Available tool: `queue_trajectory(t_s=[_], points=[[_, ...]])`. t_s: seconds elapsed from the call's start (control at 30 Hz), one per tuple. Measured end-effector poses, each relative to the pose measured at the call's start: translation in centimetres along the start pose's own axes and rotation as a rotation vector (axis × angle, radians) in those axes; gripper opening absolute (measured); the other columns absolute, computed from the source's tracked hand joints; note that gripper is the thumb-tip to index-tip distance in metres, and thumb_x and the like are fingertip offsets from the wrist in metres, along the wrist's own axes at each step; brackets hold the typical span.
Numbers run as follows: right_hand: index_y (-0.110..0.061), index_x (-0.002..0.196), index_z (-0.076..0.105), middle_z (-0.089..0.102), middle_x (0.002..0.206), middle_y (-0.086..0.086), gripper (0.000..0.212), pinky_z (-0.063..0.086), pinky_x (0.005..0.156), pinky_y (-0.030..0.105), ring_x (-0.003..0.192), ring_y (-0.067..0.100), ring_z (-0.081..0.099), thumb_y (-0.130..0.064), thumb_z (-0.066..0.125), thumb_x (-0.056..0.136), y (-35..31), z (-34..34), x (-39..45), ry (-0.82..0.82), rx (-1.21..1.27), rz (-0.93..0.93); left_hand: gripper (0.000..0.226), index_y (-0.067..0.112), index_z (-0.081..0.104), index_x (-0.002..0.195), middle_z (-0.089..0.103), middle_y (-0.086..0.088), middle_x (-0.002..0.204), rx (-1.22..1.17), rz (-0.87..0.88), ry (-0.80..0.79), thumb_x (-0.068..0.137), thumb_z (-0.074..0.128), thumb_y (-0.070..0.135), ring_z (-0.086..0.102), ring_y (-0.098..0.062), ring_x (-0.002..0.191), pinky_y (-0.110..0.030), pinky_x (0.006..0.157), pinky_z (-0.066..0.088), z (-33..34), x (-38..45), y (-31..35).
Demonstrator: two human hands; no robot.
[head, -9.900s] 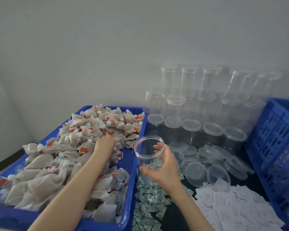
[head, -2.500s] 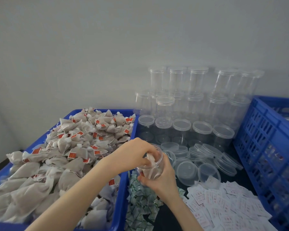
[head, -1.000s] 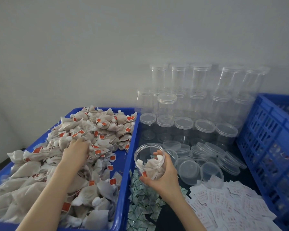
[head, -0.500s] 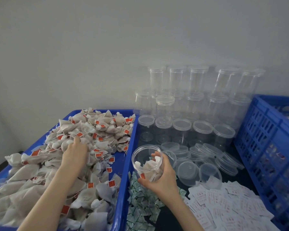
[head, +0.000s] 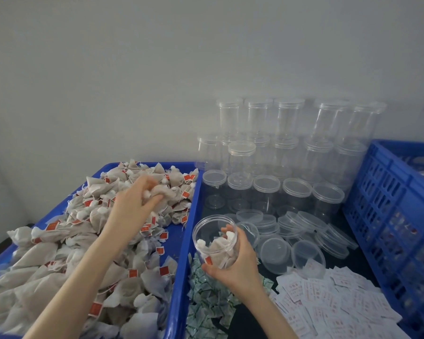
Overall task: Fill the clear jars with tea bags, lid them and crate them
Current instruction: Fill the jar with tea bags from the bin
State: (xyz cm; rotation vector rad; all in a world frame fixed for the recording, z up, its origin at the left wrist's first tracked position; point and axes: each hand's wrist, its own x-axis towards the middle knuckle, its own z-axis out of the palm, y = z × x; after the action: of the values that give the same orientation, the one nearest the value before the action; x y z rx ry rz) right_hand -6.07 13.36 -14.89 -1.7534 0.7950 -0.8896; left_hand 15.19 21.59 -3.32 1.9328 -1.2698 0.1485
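Observation:
My right hand (head: 235, 265) grips an open clear jar (head: 213, 238) from below and behind; a few tea bags lie in its bottom. My left hand (head: 135, 201) is raised over the heap of tea bags (head: 66, 241) in the blue tray (head: 181, 265), its fingers curled round a small bunch of bags. Loose clear lids (head: 274, 250) lie just right of the jar. A blue slatted crate (head: 389, 216) stands at the right.
Stacked lidded empty jars (head: 294, 152) fill the back against the wall. Green-white sachets (head: 206, 297) lie under the held jar, and white paper labels (head: 333, 304) spread at the front right. The crate holds filled jars, seen dimly through its slats.
My left hand has lifted off the heap and moved back and to the right with tea bags in its fingers. The jar in my right hand has stayed about where it was.

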Motion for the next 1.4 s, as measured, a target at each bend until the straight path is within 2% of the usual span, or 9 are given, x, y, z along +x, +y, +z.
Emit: queue_trajectory(t_s=[0.33, 0.57, 0.7, 0.83, 1.0, 1.07, 1.13, 1.23, 1.4], points=[[-0.035, 0.128, 0.048, 0.063, 0.119, -0.014, 0.088, 0.051, 0.082, 0.017, 0.103, 0.001, 0.061, -0.041, 0.090, 0.051, -0.1, -0.2, -0.3, 0.031, 0.097, -0.057, 0.018, 0.032, 0.054, 0.085, 0.062, 0.009, 0.080, -0.114, 0.232, -0.466, 0.083, 0.070, 0.026, 0.054, -0.003, 0.069, -0.016, 0.061, 0.043, 4.3, -1.8, 7.8], [-0.030, 0.133, 0.046, 0.061, 0.125, -0.011, 0.096, 0.052, 0.090, 0.022, 0.113, 0.003, 0.060, -0.047, 0.090, 0.049, 0.3, -1.4, -0.2, 0.044, 0.092, -0.053, 0.013, 0.019, 0.057, 0.089, 0.066, 0.004, 0.086, -0.107, 0.248, -0.482, 0.082, 0.067, 0.016, 0.062, -0.013, 0.080, -0.031, 0.074, 0.052, 5.3, -1.7, 8.5], [-0.038, 0.131, 0.045, 0.061, 0.123, -0.009, 0.092, 0.056, 0.088, 0.029, 0.111, 0.009, 0.063, -0.041, 0.091, 0.051, 0.9, -1.3, -0.2, 0.058, 0.060, -0.064, 0.008, 0.021, 0.059, 0.094, 0.062, 0.009, 0.096, 0.162, 0.379, -0.722, 0.089, 0.061, 0.016, 0.053, -0.004, 0.077, -0.028, 0.077, 0.048, 5.2, -1.7, 9.1], [-0.043, 0.125, 0.045, 0.058, 0.124, -0.007, 0.088, 0.057, 0.089, 0.036, 0.112, 0.013, 0.062, -0.041, 0.092, 0.051, 1.5, -1.1, -0.2, 0.059, 0.043, -0.068, 0.021, 0.031, 0.072, 0.105, 0.059, 0.014, 0.120, 0.414, 0.475, -0.697, 0.095, 0.055, 0.026, 0.054, -0.006, 0.105, -0.031, 0.090, 0.046, 4.5, -1.4, 9.8], [-0.043, 0.120, 0.048, 0.061, 0.120, -0.006, 0.081, 0.056, 0.089, 0.040, 0.110, 0.017, 0.063, -0.040, 0.090, 0.051, 1.5, -1.2, -0.2, 0.088, 0.036, -0.114, 0.025, 0.016, 0.074, 0.104, 0.064, -0.016, 0.102, 0.644, 0.408, -0.843, 0.091, 0.052, 0.016, 0.062, -0.033, 0.093, -0.041, 0.081, 0.053, 5.3, -1.5, 10.9], [-0.041, 0.120, 0.049, 0.061, 0.116, -0.012, 0.080, 0.055, 0.086, 0.032, 0.106, 0.012, 0.064, -0.040, 0.089, 0.051, 1.4, -1.3, -0.3, 0.102, 0.011, -0.156, 0.021, -0.009, 0.049, 0.096, 0.053, -0.020, 0.076, 0.686, 0.441, -0.887, 0.081, 0.053, 0.005, 0.052, -0.039, 0.071, -0.039, 0.063, 0.046, 5.9, -1.7, 11.2], [-0.035, 0.122, 0.050, 0.063, 0.115, -0.008, 0.079, 0.055, 0.082, 0.025, 0.101, 0.011, 0.066, -0.034, 0.090, 0.053, 1.4, -1.4, -0.5, 0.106, 0.034, -0.168, 0.014, 0.007, 0.052, 0.063, 0.031, -0.010, 0.058, 0.689, 0.508, -0.931, 0.073, 0.052, -0.002, 0.029, -0.033, 0.058, -0.034, 0.052, 0.030, 5.9, -1.7, 11.3], [-0.028, 0.124, 0.051, 0.067, 0.111, -0.005, 0.079, 0.054, 0.077, 0.020, 0.098, 0.013, 0.069, -0.027, 0.092, 0.056, 1.6, -1.6, -0.6, 0.109, 0.075, -0.161, 0.015, -0.001, 0.067, 0.083, 0.037, -0.007, 0.057, 0.613, 0.521, -0.909, 0.080, 0.052, -0.002, 0.031, -0.039, 0.065, -0.034, 0.056, 0.031, 6.2, -1.3, 10.9], [-0.036, 0.120, 0.054, 0.064, 0.115, -0.008, 0.080, 0.059, 0.078, 0.032, 0.103, 0.019, 0.068, -0.024, 0.095, 0.052, 1.8, -2.1, -0.4, 0.095, 0.208, -0.114, 0.028, 0.022, 0.076, 0.102, 0.073, 0.009, 0.101, 0.280, 0.455, -0.782, 0.090, 0.055, 0.008, 0.064, -0.003, 0.087, -0.021, 0.083, 0.050, 4.6, -0.2, 10.1]])
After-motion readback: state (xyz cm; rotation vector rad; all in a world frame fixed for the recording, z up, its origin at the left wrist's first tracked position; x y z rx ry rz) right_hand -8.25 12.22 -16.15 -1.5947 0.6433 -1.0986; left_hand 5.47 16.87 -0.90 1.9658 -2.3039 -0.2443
